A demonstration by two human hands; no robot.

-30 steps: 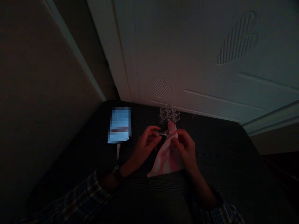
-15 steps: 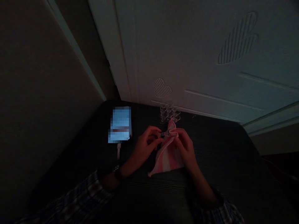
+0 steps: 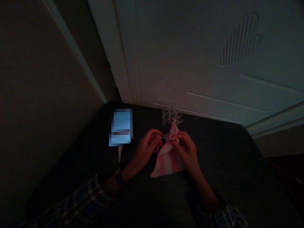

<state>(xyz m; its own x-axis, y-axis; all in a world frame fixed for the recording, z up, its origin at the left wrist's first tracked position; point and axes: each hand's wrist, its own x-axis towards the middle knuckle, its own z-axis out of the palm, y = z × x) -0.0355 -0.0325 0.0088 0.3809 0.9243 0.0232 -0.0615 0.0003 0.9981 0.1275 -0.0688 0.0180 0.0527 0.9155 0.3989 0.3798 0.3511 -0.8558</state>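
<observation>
My left hand [image 3: 149, 144] is closed, its thumb and fingers pinching one end of a small clear stemmed glass [image 3: 164, 136]. The other end of the glass goes into the folds of a pink-and-white striped cloth [image 3: 168, 161], which hides it. My right hand [image 3: 188, 146] grips the bunched top of this cloth around the glass. The lower part of the cloth hangs down towards the tabletop. Just beyond the cloth's upper tip stands a cluster of several small clear glasses [image 3: 172, 114]. Dim light blurs their exact shape.
A lit phone [image 3: 121, 126] with a blurred screen is to the left of my hands, a white cable [image 3: 120, 153] running from its lower end. The dark table [image 3: 225, 158] meets a pale panel with heart reliefs [image 3: 204, 63] at the back.
The fingers of my left hand have closed further over the end of the glass. My right hand and the cloth have shifted slightly left, and the cloth's lower corner has moved a little.
</observation>
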